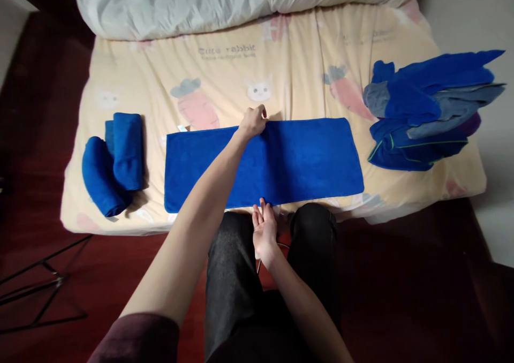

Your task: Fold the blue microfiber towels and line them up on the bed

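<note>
A flat blue towel (313,162) lies lengthwise across the bed, a shallow raised fold running over its middle. At its far edge, my left hand (254,121) is closed, with the cloth pinched between bent fingers. My right hand (265,234) is at the near edge, palm turned up. Its fingers are stretched out and slightly apart, their tips touching the border of the towel. A small white tag (182,128) sticks out from the towel's far left edge.
Two rolled or folded blue towels (128,151) rest at the bed's left. A loose heap of blue and grey cloths (425,111) lies at the right. Behind is a white quilt (180,4) on the patterned sheet (297,74). Black stand legs (44,266) are on the floor.
</note>
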`<control>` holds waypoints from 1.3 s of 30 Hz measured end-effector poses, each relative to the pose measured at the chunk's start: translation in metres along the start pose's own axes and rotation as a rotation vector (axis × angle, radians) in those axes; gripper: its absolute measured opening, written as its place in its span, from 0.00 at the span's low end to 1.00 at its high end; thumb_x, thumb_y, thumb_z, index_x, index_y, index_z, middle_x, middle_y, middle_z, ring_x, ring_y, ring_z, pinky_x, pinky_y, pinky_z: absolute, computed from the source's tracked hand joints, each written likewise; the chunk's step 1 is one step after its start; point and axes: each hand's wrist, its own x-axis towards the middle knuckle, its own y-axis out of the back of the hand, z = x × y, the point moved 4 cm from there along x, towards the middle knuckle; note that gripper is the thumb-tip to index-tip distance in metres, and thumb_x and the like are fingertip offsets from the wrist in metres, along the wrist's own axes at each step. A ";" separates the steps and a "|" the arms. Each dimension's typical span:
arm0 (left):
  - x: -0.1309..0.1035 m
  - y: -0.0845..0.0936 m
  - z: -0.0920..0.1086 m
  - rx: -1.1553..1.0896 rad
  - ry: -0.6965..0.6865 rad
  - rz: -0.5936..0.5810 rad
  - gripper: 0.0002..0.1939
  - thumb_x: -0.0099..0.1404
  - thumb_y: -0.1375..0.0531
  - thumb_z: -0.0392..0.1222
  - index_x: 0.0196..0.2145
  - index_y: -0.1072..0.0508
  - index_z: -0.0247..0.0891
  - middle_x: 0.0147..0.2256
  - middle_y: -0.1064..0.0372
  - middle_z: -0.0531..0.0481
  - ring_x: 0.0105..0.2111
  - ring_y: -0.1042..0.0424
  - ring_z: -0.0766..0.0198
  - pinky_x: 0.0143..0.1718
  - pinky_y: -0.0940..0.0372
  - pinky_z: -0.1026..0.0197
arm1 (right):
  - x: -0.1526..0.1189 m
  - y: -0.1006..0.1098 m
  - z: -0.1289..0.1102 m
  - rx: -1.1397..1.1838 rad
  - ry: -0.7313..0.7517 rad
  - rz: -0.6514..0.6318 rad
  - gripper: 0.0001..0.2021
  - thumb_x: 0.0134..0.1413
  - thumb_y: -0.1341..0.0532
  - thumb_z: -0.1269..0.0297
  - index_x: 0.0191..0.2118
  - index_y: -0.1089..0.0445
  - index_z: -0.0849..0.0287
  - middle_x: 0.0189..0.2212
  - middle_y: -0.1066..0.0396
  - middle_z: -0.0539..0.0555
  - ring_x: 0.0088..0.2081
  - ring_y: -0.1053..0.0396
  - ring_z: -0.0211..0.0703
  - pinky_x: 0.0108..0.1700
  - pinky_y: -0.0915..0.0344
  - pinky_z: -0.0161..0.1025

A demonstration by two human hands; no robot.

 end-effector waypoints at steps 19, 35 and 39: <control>-0.037 0.070 0.034 -0.444 -0.110 0.211 0.06 0.63 0.39 0.31 0.38 0.26 0.35 0.27 0.29 0.49 0.24 0.29 0.63 0.37 0.27 0.55 | -0.045 0.003 -0.033 -0.224 0.284 -0.017 0.19 0.57 0.32 0.45 0.31 0.35 0.54 0.26 0.32 0.47 0.25 0.39 0.35 0.30 0.37 0.35; -0.173 0.219 0.083 -0.951 -0.302 0.244 0.09 0.59 0.31 0.36 0.37 0.25 0.34 0.30 0.27 0.51 0.28 0.23 0.65 0.41 0.22 0.54 | -0.143 0.008 -0.180 -0.445 1.087 0.019 0.26 0.53 0.33 0.38 0.39 0.23 0.61 0.33 0.23 0.56 0.36 0.26 0.46 0.43 0.28 0.42; -0.203 0.249 0.087 -0.953 -0.371 0.320 0.13 0.55 0.31 0.32 0.39 0.24 0.34 0.33 0.26 0.50 0.32 0.21 0.63 0.46 0.22 0.53 | -0.160 -0.017 -0.222 -0.362 1.177 -0.074 0.28 0.50 0.30 0.41 0.45 0.25 0.61 0.42 0.21 0.60 0.42 0.24 0.47 0.48 0.26 0.44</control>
